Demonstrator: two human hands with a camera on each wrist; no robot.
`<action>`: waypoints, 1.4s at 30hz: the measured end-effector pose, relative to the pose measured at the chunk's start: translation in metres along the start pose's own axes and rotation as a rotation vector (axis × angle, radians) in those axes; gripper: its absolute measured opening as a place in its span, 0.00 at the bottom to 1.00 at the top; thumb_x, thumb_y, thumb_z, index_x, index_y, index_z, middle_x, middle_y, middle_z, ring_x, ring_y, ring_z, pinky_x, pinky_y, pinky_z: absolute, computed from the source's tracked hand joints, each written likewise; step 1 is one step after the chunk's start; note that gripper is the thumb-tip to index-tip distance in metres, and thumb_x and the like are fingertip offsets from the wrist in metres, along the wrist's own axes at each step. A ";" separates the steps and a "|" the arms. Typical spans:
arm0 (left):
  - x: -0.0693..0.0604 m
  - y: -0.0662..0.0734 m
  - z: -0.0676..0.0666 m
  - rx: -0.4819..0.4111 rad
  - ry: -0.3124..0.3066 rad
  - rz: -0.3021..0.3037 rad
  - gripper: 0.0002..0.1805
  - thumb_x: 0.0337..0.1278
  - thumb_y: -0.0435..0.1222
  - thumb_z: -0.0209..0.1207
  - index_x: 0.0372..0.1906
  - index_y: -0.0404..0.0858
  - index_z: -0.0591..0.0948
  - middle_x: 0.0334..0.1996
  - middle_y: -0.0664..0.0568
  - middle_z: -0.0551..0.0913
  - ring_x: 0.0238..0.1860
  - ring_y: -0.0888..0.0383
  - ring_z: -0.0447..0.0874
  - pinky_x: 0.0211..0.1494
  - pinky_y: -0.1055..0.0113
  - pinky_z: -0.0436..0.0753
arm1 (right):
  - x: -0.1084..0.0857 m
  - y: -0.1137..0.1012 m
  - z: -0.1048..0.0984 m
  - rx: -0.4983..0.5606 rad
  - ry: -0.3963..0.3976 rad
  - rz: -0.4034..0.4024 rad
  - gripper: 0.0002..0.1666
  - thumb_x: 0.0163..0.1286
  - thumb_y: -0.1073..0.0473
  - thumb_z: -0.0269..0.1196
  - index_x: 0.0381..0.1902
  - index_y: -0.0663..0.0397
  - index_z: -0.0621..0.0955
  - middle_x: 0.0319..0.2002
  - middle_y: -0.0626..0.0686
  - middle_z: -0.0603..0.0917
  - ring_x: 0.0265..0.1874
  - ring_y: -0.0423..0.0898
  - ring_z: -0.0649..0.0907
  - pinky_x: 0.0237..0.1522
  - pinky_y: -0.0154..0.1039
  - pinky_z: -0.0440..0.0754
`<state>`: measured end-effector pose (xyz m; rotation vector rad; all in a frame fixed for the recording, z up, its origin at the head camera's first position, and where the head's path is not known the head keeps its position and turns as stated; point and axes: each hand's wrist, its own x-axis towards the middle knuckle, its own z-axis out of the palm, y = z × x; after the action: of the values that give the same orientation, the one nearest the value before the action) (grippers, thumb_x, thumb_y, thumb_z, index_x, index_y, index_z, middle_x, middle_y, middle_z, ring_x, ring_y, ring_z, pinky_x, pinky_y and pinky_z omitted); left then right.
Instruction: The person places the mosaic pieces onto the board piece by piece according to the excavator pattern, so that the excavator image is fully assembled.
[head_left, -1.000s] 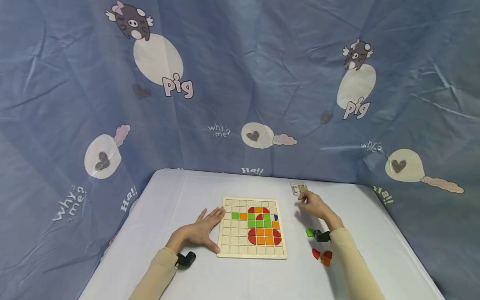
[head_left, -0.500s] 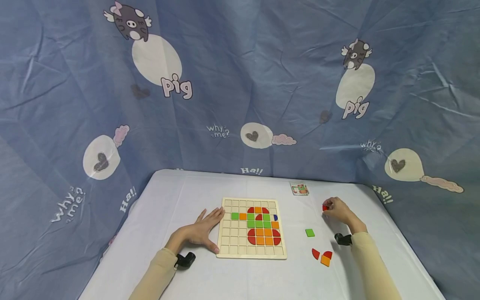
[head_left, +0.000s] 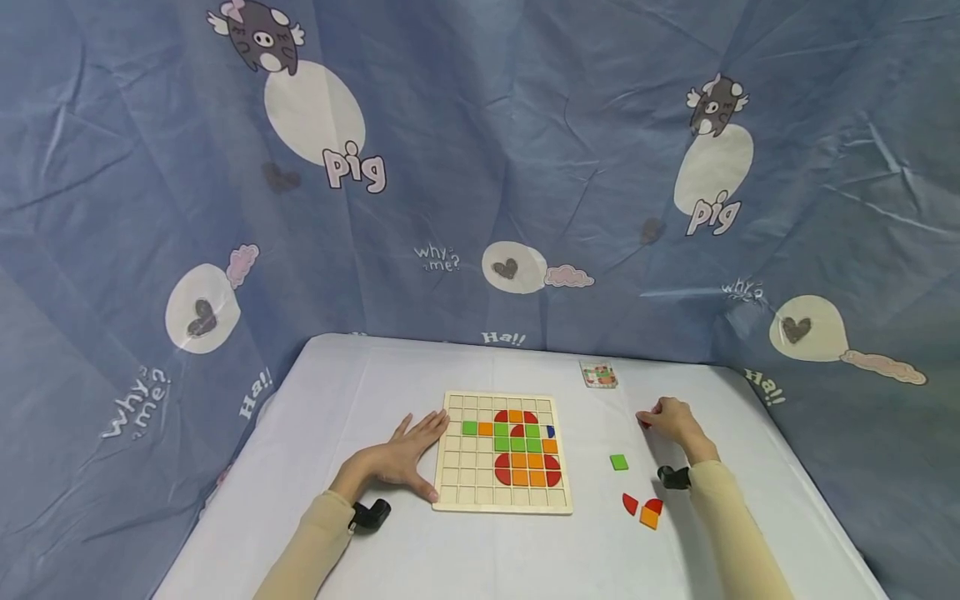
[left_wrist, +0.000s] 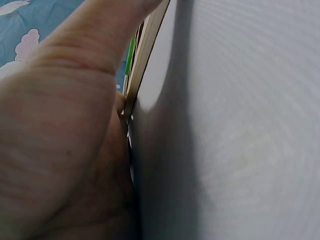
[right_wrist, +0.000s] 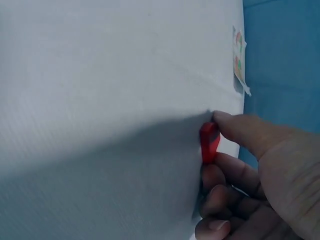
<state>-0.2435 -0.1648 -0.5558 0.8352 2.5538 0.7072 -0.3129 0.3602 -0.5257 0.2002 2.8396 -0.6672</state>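
Note:
My left hand (head_left: 396,463) lies spread against the left edge of a wooden grid board (head_left: 468,492), its fingers near the top corner and the thumb at the bottom one. Red, orange and green tiles fill part of the board's right side, with a small blue piece (head_left: 551,432) near the right edge. Over the table to the right of the board, my right hand (head_left: 675,423) pinches a red tile (right_wrist: 209,142) between thumb and fingers. The right wrist view shows it close to the cloth; whether it touches is unclear.
A small picture card (head_left: 598,375) lies at the back of the table. Right of the board are a loose green square tile (head_left: 618,462), a red quarter-round tile (head_left: 630,504), and an orange tile (head_left: 649,518) touching another red one (head_left: 655,505). A blue curtain hangs behind.
My right hand has gone from beside the picture card to the right and towards me, and a red tile has come to show in its fingers. The left hand stays on the board.

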 end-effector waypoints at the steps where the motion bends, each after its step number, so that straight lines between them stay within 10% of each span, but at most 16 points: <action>1: 0.000 0.000 0.000 0.000 0.000 -0.001 0.73 0.29 0.64 0.72 0.77 0.38 0.42 0.79 0.49 0.36 0.79 0.49 0.30 0.76 0.42 0.26 | 0.000 -0.001 0.000 0.002 0.000 0.012 0.20 0.65 0.50 0.64 0.31 0.63 0.74 0.26 0.54 0.73 0.29 0.48 0.72 0.28 0.38 0.69; 8: 0.000 -0.001 0.001 -0.003 0.005 0.011 0.73 0.30 0.64 0.72 0.77 0.38 0.42 0.79 0.47 0.37 0.79 0.49 0.30 0.75 0.41 0.26 | -0.003 -0.001 -0.003 0.004 0.007 -0.033 0.20 0.69 0.49 0.59 0.33 0.62 0.75 0.27 0.54 0.75 0.28 0.48 0.73 0.27 0.37 0.69; 16: -0.001 0.000 0.002 0.006 0.003 0.001 0.74 0.29 0.65 0.72 0.77 0.38 0.42 0.79 0.48 0.37 0.79 0.49 0.30 0.76 0.42 0.26 | -0.004 0.006 -0.005 0.073 -0.070 -0.297 0.15 0.59 0.68 0.60 0.45 0.66 0.78 0.37 0.58 0.80 0.36 0.49 0.76 0.37 0.40 0.76; 34: -0.001 0.001 0.000 -0.007 0.002 0.003 0.73 0.30 0.64 0.72 0.77 0.38 0.42 0.79 0.48 0.36 0.79 0.48 0.29 0.75 0.42 0.25 | -0.002 0.014 0.006 0.068 -0.018 -0.233 0.11 0.59 0.61 0.68 0.37 0.63 0.80 0.31 0.54 0.83 0.28 0.43 0.79 0.29 0.33 0.77; 42: -0.002 0.003 -0.001 0.003 0.002 0.005 0.73 0.30 0.64 0.72 0.77 0.38 0.42 0.79 0.48 0.36 0.79 0.47 0.30 0.75 0.41 0.26 | -0.009 -0.025 0.017 0.073 0.042 -0.300 0.16 0.58 0.55 0.70 0.36 0.61 0.80 0.30 0.52 0.81 0.29 0.44 0.77 0.31 0.35 0.76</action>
<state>-0.2416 -0.1641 -0.5532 0.8423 2.5559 0.7062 -0.3059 0.3295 -0.5278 -0.2086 2.9159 -0.8340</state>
